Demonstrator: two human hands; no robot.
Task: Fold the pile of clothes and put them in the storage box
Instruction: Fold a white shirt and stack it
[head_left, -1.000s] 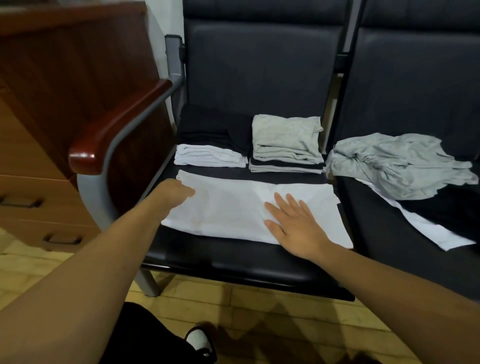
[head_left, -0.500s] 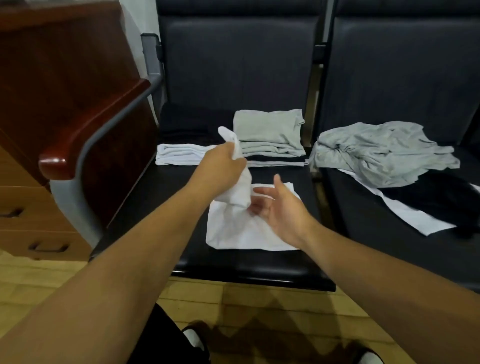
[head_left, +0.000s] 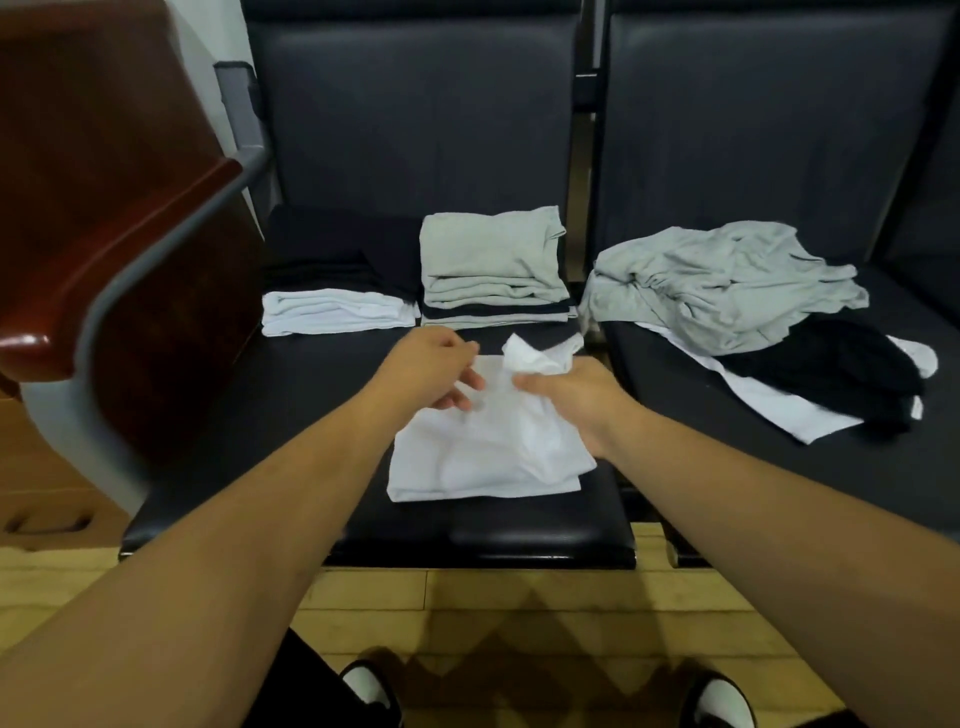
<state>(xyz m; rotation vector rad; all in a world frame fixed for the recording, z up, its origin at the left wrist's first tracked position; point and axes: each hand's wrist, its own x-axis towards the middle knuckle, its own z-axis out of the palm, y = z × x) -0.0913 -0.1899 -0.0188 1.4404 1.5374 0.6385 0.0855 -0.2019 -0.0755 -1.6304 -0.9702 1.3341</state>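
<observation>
1. While the white shirt (head_left: 483, 452) lies half-folded on the near seat (head_left: 239, 415), the right hand (head_left: 569, 387) grips its bunched end; the left hand (head_left: 434, 371) hovers loosely curled beside it, its grasp unclear;
2. behind, folded stacks (head_left: 493, 260) wait;
3. farther right, an unfolded pile (head_left: 727, 291) is left to fold; no storage box shows.

The half-folded white cloth (head_left: 483, 457) lies at the front of the left black padded seat (head_left: 291, 426), with my left hand (head_left: 431, 374) and right hand (head_left: 571, 387) over its far edge, the right gripping a bunched corner. Behind it I see a folded white stack (head_left: 332, 312) at left, a folded black garment (head_left: 332, 260) behind that, and a folded grey stack (head_left: 488, 260) at right. A loose heap of grey, black and white clothes (head_left: 727, 291) lies on the right black padded seat (head_left: 675, 441).
</observation>
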